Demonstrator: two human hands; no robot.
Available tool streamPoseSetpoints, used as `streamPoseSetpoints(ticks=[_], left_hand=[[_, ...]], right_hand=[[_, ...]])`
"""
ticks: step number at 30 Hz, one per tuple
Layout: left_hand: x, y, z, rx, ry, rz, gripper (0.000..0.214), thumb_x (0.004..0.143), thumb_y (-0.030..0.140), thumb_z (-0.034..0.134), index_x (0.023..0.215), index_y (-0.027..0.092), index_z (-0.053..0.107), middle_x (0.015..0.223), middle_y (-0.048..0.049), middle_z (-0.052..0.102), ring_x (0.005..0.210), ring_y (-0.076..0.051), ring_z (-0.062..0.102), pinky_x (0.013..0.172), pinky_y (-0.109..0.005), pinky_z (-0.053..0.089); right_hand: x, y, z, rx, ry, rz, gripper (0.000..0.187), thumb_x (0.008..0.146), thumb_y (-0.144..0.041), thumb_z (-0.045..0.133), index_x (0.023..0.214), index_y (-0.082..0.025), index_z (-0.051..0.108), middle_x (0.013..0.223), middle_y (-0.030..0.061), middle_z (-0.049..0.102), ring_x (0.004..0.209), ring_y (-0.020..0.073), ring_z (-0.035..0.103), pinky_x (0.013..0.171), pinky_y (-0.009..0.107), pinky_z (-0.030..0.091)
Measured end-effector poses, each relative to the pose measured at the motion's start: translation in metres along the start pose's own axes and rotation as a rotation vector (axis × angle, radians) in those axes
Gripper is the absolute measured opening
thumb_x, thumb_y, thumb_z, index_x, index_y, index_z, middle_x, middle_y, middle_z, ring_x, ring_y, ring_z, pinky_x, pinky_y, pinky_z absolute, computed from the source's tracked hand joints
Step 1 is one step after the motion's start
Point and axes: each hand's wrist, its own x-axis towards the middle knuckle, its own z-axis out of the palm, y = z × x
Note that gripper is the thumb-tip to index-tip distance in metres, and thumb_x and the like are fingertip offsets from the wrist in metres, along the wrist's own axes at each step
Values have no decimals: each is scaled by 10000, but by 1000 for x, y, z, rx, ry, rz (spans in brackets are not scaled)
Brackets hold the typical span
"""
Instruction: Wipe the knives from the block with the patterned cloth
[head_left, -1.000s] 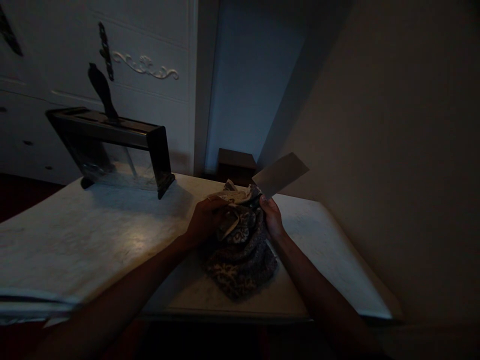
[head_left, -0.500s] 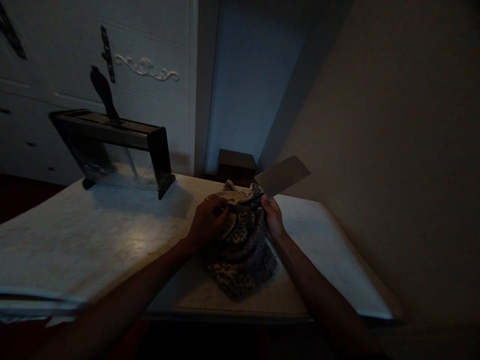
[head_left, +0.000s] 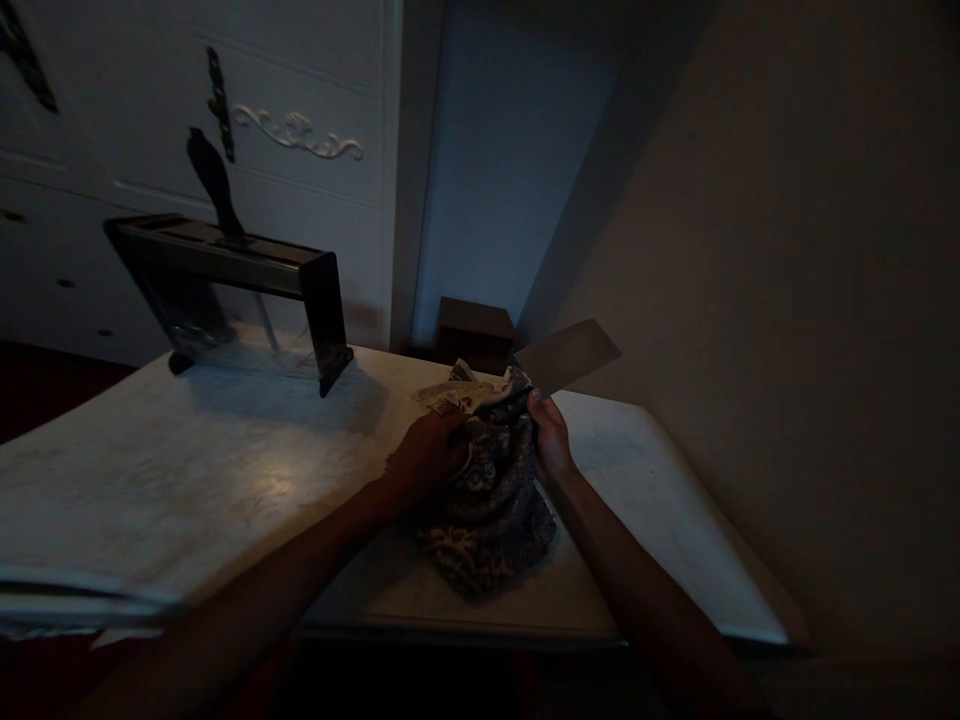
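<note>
A broad, rectangular cleaver (head_left: 570, 355) points up and to the right, its handle hidden by cloth and fingers. My right hand (head_left: 550, 432) is closed at the blade's near end, thumb on top, with cloth gathered against it. A dark patterned towel (head_left: 487, 510) hangs in folds between my hands and rests on the table. My left hand (head_left: 431, 450) is closed on the towel's left side, its fingertips partly buried in the folds.
A knife block (head_left: 225, 255) with clear sides stands on the table (head_left: 247, 450) at the left, a black-handled knife (head_left: 214, 185) upright in it. Behind are a white cabinet (head_left: 300, 60) and a brown box (head_left: 475, 325). A wall (head_left: 787, 300) rises on the right.
My left hand has moved slightly right and down over the towel, its fingers now deeper in the folds. The cleaver blade has tilted slightly; my right hand stays nearly in place.
</note>
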Motion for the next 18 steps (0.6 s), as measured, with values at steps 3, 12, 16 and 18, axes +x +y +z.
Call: streamPoseSetpoints(ticks=[3, 12, 16, 18], left_hand=[[0, 2, 0, 0, 17, -20, 354, 752, 121, 517, 1053, 167, 697, 1022, -102, 679, 934, -231, 635, 888, -369, 498], [1, 3, -3, -309, 258, -328, 274, 846, 265, 476, 1046, 165, 635, 999, -68, 692, 911, -207, 641, 841, -343, 498], [-2, 18, 1, -448, 321, -457, 333, 877, 285, 422, 1138, 173, 598, 1125, -76, 670, 1045, -220, 616, 927, -364, 471], [-4, 25, 5, -474, 308, -481, 349, 888, 281, 402, 1170, 189, 585, 1210, -67, 638, 1141, -227, 574, 1005, -382, 424]], right_hand=[[-1, 0, 0, -3, 1, 4, 401, 702, -500, 749, 959, -211, 641, 1027, 37, 720, 1055, 235, 639, 898, 373, 527], [-4, -1, 4, 14, -8, 17, 440, 668, -488, 778, 991, -225, 638, 1005, 28, 723, 1036, 221, 646, 882, 356, 533], [-6, 2, 6, 4, -51, 3, 457, 701, -493, 752, 1058, -236, 626, 1060, 22, 714, 1040, 224, 645, 882, 360, 531], [-7, 3, 7, -7, -75, -6, 460, 723, -499, 733, 1085, -240, 620, 1081, 21, 709, 1043, 225, 644, 881, 361, 530]])
